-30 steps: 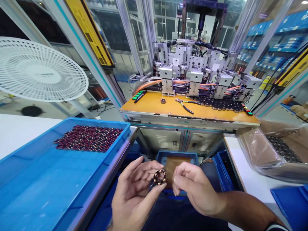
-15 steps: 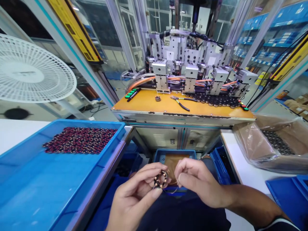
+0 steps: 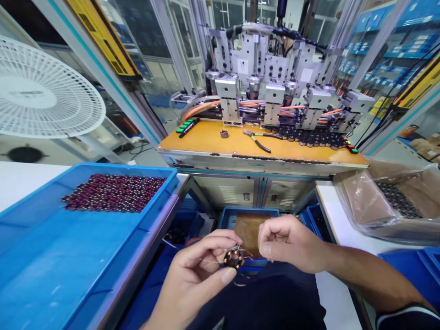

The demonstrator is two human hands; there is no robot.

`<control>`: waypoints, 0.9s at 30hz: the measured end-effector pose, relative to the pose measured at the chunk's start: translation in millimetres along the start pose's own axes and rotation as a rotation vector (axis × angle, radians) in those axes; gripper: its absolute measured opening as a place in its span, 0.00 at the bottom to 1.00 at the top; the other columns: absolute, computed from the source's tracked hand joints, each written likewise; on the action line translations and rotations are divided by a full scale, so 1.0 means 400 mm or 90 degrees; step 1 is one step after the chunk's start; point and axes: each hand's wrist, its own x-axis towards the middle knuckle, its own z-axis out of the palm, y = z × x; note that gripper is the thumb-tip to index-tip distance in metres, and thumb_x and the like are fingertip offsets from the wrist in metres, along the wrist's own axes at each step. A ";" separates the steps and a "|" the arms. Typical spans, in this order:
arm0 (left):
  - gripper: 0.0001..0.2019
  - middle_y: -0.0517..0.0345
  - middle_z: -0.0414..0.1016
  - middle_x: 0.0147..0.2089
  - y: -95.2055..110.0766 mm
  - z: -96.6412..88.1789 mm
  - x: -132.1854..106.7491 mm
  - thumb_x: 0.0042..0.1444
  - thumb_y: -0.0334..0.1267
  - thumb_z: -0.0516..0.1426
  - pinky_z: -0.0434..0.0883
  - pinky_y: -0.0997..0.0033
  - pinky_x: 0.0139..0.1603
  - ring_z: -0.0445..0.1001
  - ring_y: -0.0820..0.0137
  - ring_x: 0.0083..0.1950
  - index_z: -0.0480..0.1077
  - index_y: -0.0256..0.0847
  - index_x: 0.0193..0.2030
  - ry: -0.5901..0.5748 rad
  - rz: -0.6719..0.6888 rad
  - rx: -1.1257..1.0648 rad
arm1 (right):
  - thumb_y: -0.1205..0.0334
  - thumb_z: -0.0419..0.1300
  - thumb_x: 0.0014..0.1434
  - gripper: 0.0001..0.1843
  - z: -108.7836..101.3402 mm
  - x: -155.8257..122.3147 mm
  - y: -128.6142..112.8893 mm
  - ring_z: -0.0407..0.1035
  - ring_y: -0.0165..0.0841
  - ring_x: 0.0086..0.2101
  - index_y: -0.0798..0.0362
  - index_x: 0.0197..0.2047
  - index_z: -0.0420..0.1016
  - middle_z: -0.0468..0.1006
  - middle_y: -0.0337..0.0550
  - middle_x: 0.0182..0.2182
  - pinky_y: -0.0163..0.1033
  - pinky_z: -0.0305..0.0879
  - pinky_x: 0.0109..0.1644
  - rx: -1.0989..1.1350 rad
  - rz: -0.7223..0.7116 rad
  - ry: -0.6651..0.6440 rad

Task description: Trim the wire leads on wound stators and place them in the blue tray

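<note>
Head view showed the left hand (image 3: pixel 192 279) pinching the coil ring (image 3: pixel 234 257) low before the orange bench (image 3: pixel 206 143). The right hand (image 3: pixel 288 243), its grip pinched shut, had drawn apart from the ring; loose wire strands (image 3: pixel 239 284) now trailed out.

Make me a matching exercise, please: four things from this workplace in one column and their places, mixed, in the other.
1. coil ring
2. pliers
3. fan
4. plastic bag

a. on the white table, right
b. on the orange bench
c. in the left hand
d. behind the blue tray, left

Pairs: 1-c, 2-b, 3-d, 4-a.
</note>
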 end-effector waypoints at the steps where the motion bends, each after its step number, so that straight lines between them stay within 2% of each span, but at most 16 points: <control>1: 0.12 0.51 0.80 0.41 0.004 0.003 -0.001 0.41 0.45 0.73 0.75 0.74 0.42 0.78 0.66 0.42 0.83 0.44 0.33 -0.006 0.003 0.015 | 0.47 0.68 0.54 0.21 0.000 -0.001 -0.007 0.60 0.24 0.25 0.56 0.29 0.68 0.68 0.35 0.23 0.32 0.57 0.29 -0.005 0.002 -0.005; 6: 0.10 0.48 0.81 0.40 0.015 0.003 -0.003 0.43 0.44 0.72 0.76 0.69 0.44 0.78 0.61 0.44 0.83 0.44 0.32 -0.044 -0.002 0.069 | 0.50 0.68 0.54 0.18 0.004 0.000 -0.026 0.57 0.23 0.24 0.56 0.28 0.70 0.66 0.32 0.22 0.31 0.58 0.28 -0.008 0.006 -0.009; 10: 0.11 0.49 0.80 0.40 0.022 -0.009 -0.001 0.44 0.43 0.71 0.76 0.70 0.39 0.78 0.65 0.38 0.84 0.44 0.34 -0.094 -0.035 0.044 | 0.57 0.66 0.56 0.13 -0.040 -0.006 -0.037 0.62 0.25 0.26 0.57 0.29 0.73 0.70 0.35 0.24 0.32 0.61 0.32 -0.123 0.011 -0.031; 12: 0.10 0.49 0.81 0.41 0.025 -0.012 0.000 0.45 0.42 0.71 0.75 0.71 0.36 0.78 0.67 0.35 0.84 0.44 0.35 -0.151 -0.054 0.034 | 0.58 0.68 0.56 0.10 -0.058 0.003 -0.050 0.65 0.26 0.29 0.57 0.33 0.76 0.73 0.37 0.28 0.33 0.64 0.36 -0.175 -0.033 -0.050; 14: 0.10 0.48 0.82 0.42 0.026 -0.010 0.001 0.45 0.43 0.71 0.76 0.70 0.38 0.78 0.66 0.37 0.84 0.45 0.35 -0.187 -0.068 0.031 | 0.59 0.71 0.53 0.13 -0.059 0.025 -0.064 0.67 0.27 0.33 0.57 0.38 0.78 0.74 0.38 0.33 0.33 0.65 0.41 -0.195 -0.120 -0.074; 16: 0.12 0.50 0.82 0.37 0.026 -0.004 -0.001 0.43 0.42 0.72 0.75 0.69 0.39 0.78 0.66 0.36 0.84 0.46 0.36 -0.183 -0.095 0.029 | 0.63 0.72 0.52 0.13 -0.045 0.053 -0.070 0.67 0.26 0.36 0.56 0.39 0.78 0.73 0.38 0.36 0.33 0.66 0.44 -0.192 -0.195 -0.134; 19: 0.13 0.55 0.79 0.28 0.025 0.001 -0.008 0.41 0.44 0.73 0.74 0.71 0.36 0.75 0.68 0.31 0.84 0.46 0.36 -0.156 -0.129 0.030 | 0.66 0.69 0.55 0.05 -0.018 0.084 -0.064 0.67 0.24 0.33 0.57 0.34 0.77 0.71 0.36 0.33 0.31 0.66 0.41 -0.165 -0.205 -0.190; 20: 0.13 0.55 0.79 0.29 0.024 0.000 -0.010 0.41 0.44 0.73 0.74 0.71 0.35 0.75 0.68 0.31 0.84 0.46 0.35 -0.148 -0.128 0.029 | 0.66 0.68 0.57 0.05 -0.011 0.086 -0.059 0.67 0.24 0.32 0.57 0.32 0.76 0.70 0.36 0.32 0.31 0.66 0.39 -0.160 -0.195 -0.169; 24: 0.14 0.50 0.82 0.40 0.016 -0.024 -0.009 0.41 0.45 0.73 0.76 0.70 0.40 0.78 0.66 0.37 0.84 0.46 0.36 -0.091 -0.074 0.005 | 0.58 0.67 0.59 0.12 0.013 0.059 -0.050 0.66 0.26 0.30 0.56 0.29 0.74 0.72 0.36 0.29 0.32 0.64 0.36 -0.148 -0.153 0.007; 27: 0.10 0.50 0.82 0.41 0.006 -0.049 0.002 0.45 0.41 0.72 0.77 0.71 0.41 0.80 0.65 0.40 0.84 0.48 0.37 -0.124 -0.003 0.012 | 0.53 0.69 0.56 0.16 0.025 0.035 -0.053 0.63 0.25 0.27 0.56 0.28 0.73 0.71 0.36 0.27 0.31 0.63 0.33 -0.092 -0.064 0.053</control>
